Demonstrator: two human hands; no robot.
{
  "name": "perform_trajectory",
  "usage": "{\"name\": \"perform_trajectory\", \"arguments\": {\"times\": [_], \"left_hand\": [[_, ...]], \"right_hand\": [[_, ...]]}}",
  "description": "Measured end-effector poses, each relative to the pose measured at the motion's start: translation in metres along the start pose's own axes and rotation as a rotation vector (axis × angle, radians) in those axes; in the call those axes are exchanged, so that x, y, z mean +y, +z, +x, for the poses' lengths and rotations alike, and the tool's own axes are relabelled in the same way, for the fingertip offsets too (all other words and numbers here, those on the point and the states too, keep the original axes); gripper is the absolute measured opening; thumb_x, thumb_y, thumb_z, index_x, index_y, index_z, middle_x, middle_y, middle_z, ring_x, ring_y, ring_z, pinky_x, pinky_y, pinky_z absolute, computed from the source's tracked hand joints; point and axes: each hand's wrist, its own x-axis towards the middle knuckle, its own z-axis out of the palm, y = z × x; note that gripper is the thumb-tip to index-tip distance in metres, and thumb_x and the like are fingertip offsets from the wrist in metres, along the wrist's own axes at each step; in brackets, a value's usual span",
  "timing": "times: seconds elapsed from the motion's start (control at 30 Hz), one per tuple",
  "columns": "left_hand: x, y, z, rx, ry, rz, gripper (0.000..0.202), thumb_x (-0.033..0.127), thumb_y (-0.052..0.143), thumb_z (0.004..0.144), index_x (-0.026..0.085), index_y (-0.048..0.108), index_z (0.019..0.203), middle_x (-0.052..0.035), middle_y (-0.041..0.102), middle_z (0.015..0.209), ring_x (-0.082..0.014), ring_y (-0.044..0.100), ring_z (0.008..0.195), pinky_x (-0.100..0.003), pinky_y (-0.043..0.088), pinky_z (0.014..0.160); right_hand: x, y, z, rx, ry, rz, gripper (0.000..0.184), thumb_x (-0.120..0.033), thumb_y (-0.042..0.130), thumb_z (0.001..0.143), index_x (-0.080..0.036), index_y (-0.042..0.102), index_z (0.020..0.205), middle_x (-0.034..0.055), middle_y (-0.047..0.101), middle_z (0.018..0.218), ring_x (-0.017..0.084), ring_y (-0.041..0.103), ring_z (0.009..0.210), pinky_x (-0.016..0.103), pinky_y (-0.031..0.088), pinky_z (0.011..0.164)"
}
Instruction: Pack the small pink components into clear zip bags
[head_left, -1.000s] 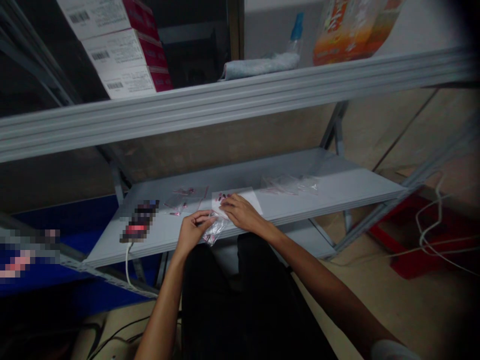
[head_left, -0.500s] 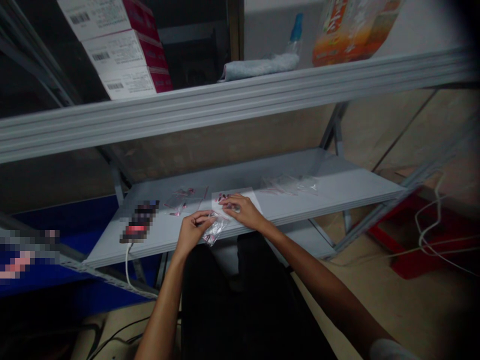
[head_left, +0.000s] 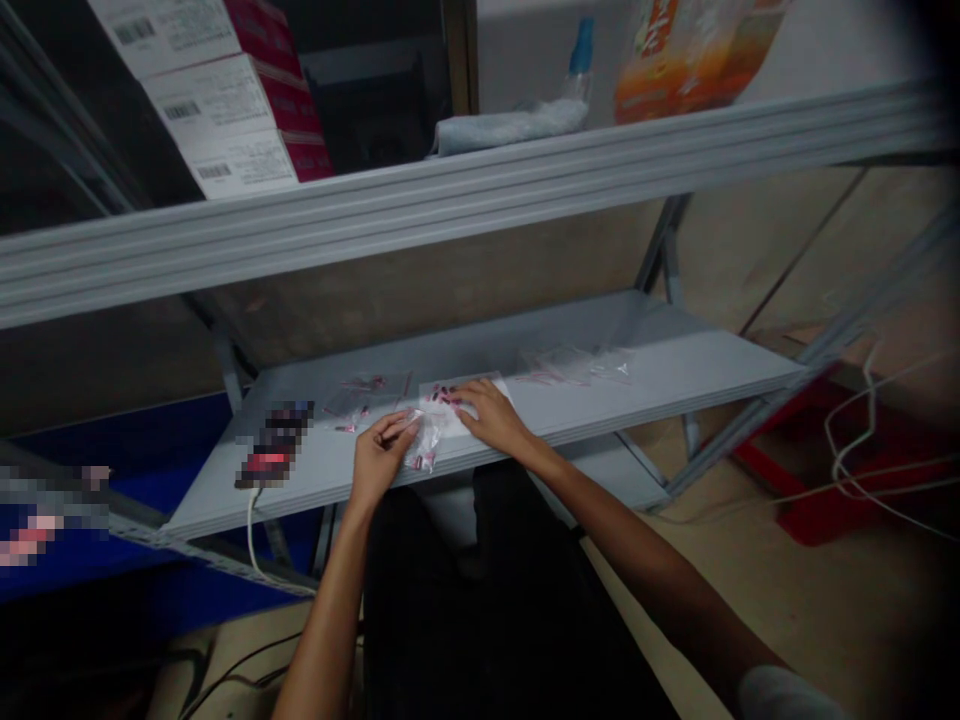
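Note:
My left hand [head_left: 380, 456] pinches the top of a small clear plastic bag [head_left: 424, 445] with pink pieces inside, at the front edge of the lower grey shelf [head_left: 675, 365]. My right hand [head_left: 491, 413] lies on a white sheet [head_left: 499, 388] just behind the bag, its fingertips bent down onto small dark pink pieces [head_left: 442, 394] scattered there. Whether those fingers hold a piece is hidden. More small clear bags [head_left: 365, 392] with pink bits lie to the left of the sheet.
A pile of empty clear bags [head_left: 576, 365] lies further right on the shelf. A blurred dark device [head_left: 272, 452] with a white cable sits at the left. The upper shelf [head_left: 465, 205] carries stacked boxes [head_left: 225, 95], a cloth and an orange bag. White wires hang at right.
My left hand has lifted the bag slightly up and toward the sheet. My right hand slid a little right along the sheet. The view shifted slightly.

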Motion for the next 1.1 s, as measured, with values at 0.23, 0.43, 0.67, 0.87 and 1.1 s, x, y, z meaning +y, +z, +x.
{"name": "perform_trajectory", "arguments": {"times": [0.23,0.43,0.67,0.87,1.1], "left_hand": [[-0.004,-0.005,0.003,0.122,0.005,-0.135,0.047,0.04,0.08,0.068,0.014,0.064,0.104,-0.0139,0.073,0.106,-0.0238,0.069,0.098,-0.033,0.053,0.081],[-0.006,-0.008,0.003,0.148,0.015,-0.173,0.043,0.037,0.082,0.065,0.015,0.065,0.097,-0.0056,0.072,0.085,-0.0162,0.068,0.076,-0.026,0.051,0.07],[-0.006,-0.009,0.001,0.08,-0.005,-0.15,0.041,0.035,0.083,0.065,0.015,0.066,0.097,-0.0027,0.071,0.08,-0.0143,0.066,0.072,-0.026,0.05,0.071],[-0.001,-0.007,0.001,0.028,-0.003,-0.147,0.043,0.03,0.083,0.065,0.014,0.067,0.101,-0.0042,0.071,0.082,-0.0144,0.065,0.074,-0.026,0.05,0.073],[0.0,-0.009,0.001,0.028,0.007,-0.138,0.039,0.029,0.083,0.064,0.014,0.068,0.097,-0.0042,0.071,0.079,-0.0149,0.066,0.071,-0.027,0.051,0.072]], "right_hand": [[0.007,0.007,-0.003,-0.04,0.028,-0.131,0.021,-0.01,0.058,0.087,-0.016,0.071,0.102,0.0094,0.065,0.104,0.022,0.055,0.104,0.036,0.044,0.094],[0.003,0.005,-0.003,-0.036,0.072,-0.128,0.019,-0.01,0.055,0.09,-0.017,0.071,0.097,0.0069,0.066,0.097,0.02,0.058,0.095,0.032,0.046,0.088],[-0.001,0.002,-0.002,0.014,0.074,-0.093,0.018,-0.016,0.055,0.092,-0.018,0.07,0.102,0.0078,0.066,0.098,0.02,0.059,0.096,0.032,0.046,0.088],[-0.009,-0.003,0.004,0.107,0.037,0.014,0.023,-0.031,0.049,0.098,-0.019,0.069,0.101,0.0061,0.069,0.097,0.018,0.062,0.09,0.031,0.047,0.085],[0.038,-0.006,0.12,-0.143,0.089,-0.27,0.03,-0.019,0.051,0.095,-0.011,0.064,0.121,0.0159,0.061,0.129,0.023,0.054,0.122,0.037,0.04,0.105]]}}
